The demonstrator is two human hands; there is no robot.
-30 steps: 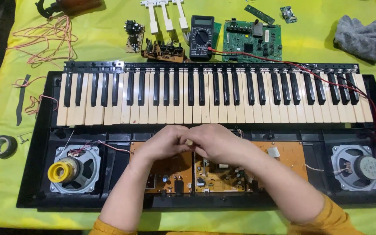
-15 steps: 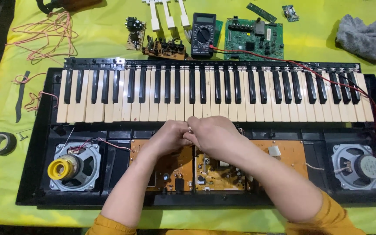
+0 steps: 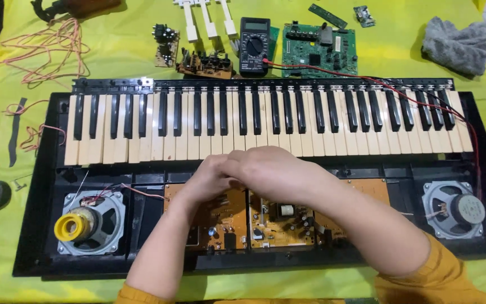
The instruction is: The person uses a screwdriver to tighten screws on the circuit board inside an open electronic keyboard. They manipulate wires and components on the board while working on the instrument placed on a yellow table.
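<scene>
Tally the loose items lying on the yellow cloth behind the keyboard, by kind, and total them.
Green circuit boards: 3
Brown circuit boards: 2
Loose white keys: 3
Multimeter: 1
Grey rag: 1
Total: 10

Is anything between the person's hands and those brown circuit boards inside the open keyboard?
Nothing visible. The left hand and right hand meet just above the brown circuit boards, in front of the keys; whether they touch the boards cannot be told.
</scene>
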